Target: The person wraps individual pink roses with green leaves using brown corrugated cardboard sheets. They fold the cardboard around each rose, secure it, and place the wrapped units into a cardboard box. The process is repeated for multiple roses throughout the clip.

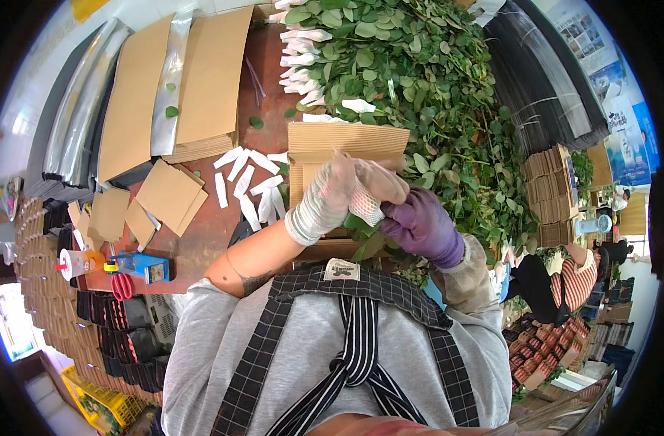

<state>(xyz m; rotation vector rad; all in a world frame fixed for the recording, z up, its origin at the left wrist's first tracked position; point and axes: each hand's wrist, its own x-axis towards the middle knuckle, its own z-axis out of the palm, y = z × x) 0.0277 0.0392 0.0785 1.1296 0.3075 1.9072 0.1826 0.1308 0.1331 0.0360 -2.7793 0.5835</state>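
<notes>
My left hand (332,191), in a white knit glove with green stripes at the cuff, curls over a flower head in a white mesh sleeve (366,204). Its fingers are motion-blurred, and pinkish petals show through the mesh. At the sleeve's lower right end, my right hand (422,226) in a purple glove is closed in a fist around what looks like the flower's stem, mostly hidden by the fingers. Green leaves (371,245) hang below both hands. Right behind them lies a corrugated cardboard piece (348,136) with a raised flap.
Loose white mesh sleeves (250,180) lie left on the reddish table (212,245). Leafy stems with sleeved heads (408,82) pile up behind. Cardboard sheets (209,82), red-handled scissors (122,286), a blue box (144,266) and a drink cup (81,264) are leftward. A person (561,286) is at right.
</notes>
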